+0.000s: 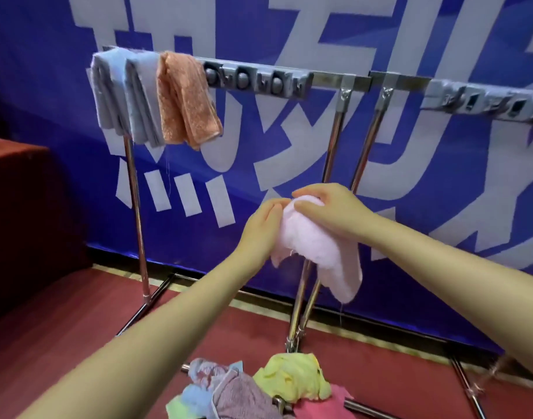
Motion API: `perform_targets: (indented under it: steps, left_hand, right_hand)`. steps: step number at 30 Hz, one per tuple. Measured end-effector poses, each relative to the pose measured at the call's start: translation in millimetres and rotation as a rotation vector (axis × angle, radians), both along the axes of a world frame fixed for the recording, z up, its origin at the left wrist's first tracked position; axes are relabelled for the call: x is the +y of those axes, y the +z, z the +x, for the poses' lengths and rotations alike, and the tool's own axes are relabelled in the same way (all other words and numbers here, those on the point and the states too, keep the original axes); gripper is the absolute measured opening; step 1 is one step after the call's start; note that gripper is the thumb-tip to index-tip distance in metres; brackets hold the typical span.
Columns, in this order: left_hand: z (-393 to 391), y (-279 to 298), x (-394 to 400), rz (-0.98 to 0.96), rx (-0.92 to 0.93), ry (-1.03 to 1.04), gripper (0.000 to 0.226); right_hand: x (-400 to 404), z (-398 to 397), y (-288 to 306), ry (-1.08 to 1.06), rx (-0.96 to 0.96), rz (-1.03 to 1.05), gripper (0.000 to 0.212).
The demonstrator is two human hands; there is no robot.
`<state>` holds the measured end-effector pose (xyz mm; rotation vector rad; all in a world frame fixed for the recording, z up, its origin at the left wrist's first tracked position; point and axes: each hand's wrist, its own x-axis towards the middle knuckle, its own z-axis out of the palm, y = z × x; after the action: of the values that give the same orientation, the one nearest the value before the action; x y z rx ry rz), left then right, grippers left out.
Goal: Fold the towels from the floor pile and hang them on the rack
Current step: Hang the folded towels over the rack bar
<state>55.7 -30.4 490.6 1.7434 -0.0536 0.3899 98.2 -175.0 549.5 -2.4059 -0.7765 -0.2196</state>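
The fingers (304, 193) of the right hand (325, 207) are curled over the top of a pink towel (316, 249), with the thumb pressed against its near face. The towel's left edge is gripped by the left hand (260, 231), fingers bent round it. The towel is held in the air before the rack (334, 78), its loose end hanging below both hands, above the floor pile (259, 388).

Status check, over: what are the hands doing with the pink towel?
Left hand and right hand both grip pink towel, held in the air, bunched. Three towels on rack. Floor pile remains. Nothing in the way.
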Motion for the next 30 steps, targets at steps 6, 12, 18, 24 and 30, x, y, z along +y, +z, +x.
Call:
perform_targets:
  steps: [6, 12, 18, 24, 30]
  left_hand:
    - [56, 60, 35, 0.028, -0.134, 0.069, 0.03]
    - [97, 114, 77, -0.053, -0.232, 0.173, 0.027]
    - [117, 145, 121, -0.285, -0.193, 0.134, 0.024]
    - [122, 149, 149, -0.424, -0.197, 0.176, 0.032]
    - [129, 138, 172, -0.597, -0.22, 0.149, 0.046]
  right_hand:
    - [41, 59, 85, -0.011, -0.207, -0.283, 0.027]
    - [100, 109, 155, -0.061, -0.106, -0.168, 0.035]
    - [163, 133, 189, 0.031, -0.049, -0.101, 0.034]
    - [206, 151, 198, 0.07, 0.031, -0.094, 0.034]
    - [225, 163, 207, 0.162, 0.182, 0.126, 0.032]
